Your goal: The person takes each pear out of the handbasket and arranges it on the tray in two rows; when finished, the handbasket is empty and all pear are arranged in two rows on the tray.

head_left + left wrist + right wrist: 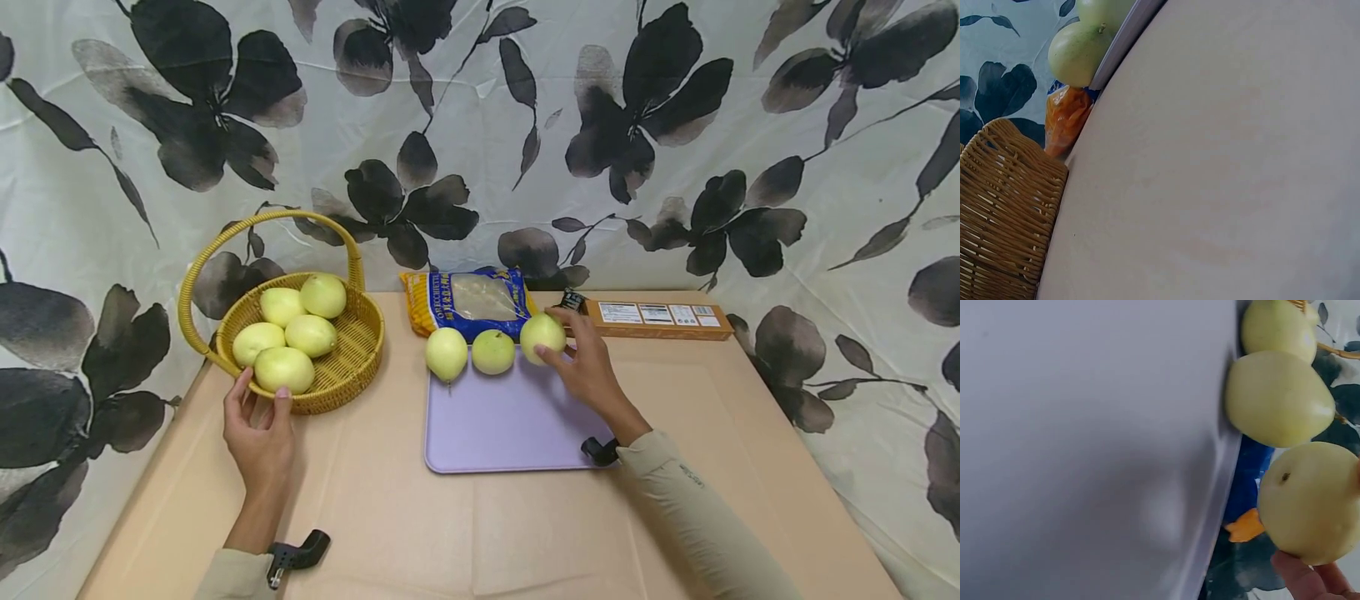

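My right hand (588,367) pinches a pale yellow-green pear (543,337) between thumb and fingers at the back edge of a lilac tray (502,433). That pear (1310,503) shows a small dark spot in the right wrist view. Two more pears, one in the middle (492,352) and one on the left (446,354), stand in a row beside it. My left hand (261,442) holds the near rim of a yellow wicker basket (352,387), fingertips and thumb close to the front pear (283,370). Several pears lie inside. In the left wrist view that hand is out of sight.
Behind the tray lies a blue and yellow food bag (480,304). A flat orange-brown box (660,320) lies at the back right, with a small black packet (572,300) at its left end. The basket's tall handle (270,215) arches upward. Floral cloth hangs behind the table (375,508).
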`<state>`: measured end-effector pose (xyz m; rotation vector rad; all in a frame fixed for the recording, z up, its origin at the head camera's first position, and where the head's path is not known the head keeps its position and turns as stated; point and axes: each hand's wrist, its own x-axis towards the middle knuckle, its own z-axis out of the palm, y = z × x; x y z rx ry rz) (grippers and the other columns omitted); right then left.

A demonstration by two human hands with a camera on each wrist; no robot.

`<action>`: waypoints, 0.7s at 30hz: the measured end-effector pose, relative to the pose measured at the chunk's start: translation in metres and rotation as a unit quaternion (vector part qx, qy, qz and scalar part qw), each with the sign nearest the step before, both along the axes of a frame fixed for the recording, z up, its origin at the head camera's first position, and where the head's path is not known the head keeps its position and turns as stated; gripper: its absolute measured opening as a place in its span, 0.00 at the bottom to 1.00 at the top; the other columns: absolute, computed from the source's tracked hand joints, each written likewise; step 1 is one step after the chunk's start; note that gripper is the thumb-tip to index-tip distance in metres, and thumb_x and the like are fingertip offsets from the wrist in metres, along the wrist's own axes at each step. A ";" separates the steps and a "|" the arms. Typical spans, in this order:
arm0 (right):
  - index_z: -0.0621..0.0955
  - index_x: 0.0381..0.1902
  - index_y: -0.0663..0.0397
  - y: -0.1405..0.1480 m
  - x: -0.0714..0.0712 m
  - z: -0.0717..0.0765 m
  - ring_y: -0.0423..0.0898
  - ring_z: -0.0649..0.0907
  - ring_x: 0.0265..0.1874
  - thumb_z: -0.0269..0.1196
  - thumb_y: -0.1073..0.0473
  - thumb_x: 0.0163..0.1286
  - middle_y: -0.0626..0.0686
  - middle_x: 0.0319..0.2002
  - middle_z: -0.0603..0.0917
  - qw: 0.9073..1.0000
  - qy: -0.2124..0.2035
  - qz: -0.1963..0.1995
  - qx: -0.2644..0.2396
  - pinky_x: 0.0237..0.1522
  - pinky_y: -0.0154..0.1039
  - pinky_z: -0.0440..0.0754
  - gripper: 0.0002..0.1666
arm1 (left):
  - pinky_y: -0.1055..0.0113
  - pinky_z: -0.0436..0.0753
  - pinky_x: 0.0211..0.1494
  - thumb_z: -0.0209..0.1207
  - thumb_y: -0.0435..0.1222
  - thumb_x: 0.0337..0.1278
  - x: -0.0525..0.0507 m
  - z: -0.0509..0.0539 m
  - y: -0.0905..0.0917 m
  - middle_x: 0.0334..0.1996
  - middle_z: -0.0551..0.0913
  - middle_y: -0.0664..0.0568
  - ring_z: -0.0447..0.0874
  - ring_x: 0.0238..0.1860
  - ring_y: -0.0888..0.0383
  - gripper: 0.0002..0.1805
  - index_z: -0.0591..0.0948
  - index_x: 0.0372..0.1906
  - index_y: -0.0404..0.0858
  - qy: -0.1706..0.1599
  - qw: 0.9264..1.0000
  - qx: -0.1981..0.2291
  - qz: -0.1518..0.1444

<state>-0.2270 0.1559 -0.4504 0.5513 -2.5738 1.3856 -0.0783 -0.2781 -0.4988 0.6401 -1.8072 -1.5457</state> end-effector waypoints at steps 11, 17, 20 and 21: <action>0.73 0.75 0.51 -0.002 -0.003 -0.016 0.60 0.76 0.65 0.78 0.63 0.63 0.63 0.62 0.70 0.998 -0.061 0.001 0.031 0.68 0.58 0.84 0.44 | 0.46 0.73 0.81 0.62 0.36 0.75 0.000 0.000 -0.001 0.82 0.62 0.48 0.64 0.80 0.45 0.33 0.67 0.80 0.47 -0.001 1.000 0.004 0.001; 0.75 0.71 0.50 -0.003 -0.005 -0.020 0.59 0.75 0.66 0.80 0.65 0.60 0.61 0.61 0.69 0.997 -0.069 -0.002 0.030 0.71 0.57 0.82 0.43 | 0.47 0.74 0.80 0.62 0.36 0.75 0.000 0.002 0.000 0.82 0.63 0.49 0.65 0.80 0.45 0.33 0.68 0.80 0.47 -0.003 1.000 0.000 0.000; 0.75 0.69 0.50 -0.004 -0.007 -0.021 0.60 0.76 0.67 0.81 0.67 0.58 0.61 0.62 0.70 0.997 -0.067 0.000 0.025 0.72 0.56 0.81 0.43 | 0.47 0.75 0.80 0.62 0.36 0.75 0.001 0.003 0.000 0.81 0.63 0.50 0.66 0.80 0.45 0.33 0.68 0.80 0.47 -0.004 1.000 -0.004 0.001; 0.75 0.69 0.50 -0.004 -0.007 -0.021 0.60 0.76 0.67 0.81 0.67 0.58 0.61 0.62 0.71 0.998 -0.064 0.000 0.026 0.72 0.57 0.81 0.43 | 0.47 0.75 0.80 0.62 0.36 0.75 0.001 0.004 -0.001 0.81 0.63 0.50 0.66 0.80 0.45 0.33 0.68 0.80 0.47 -0.004 1.000 -0.005 0.001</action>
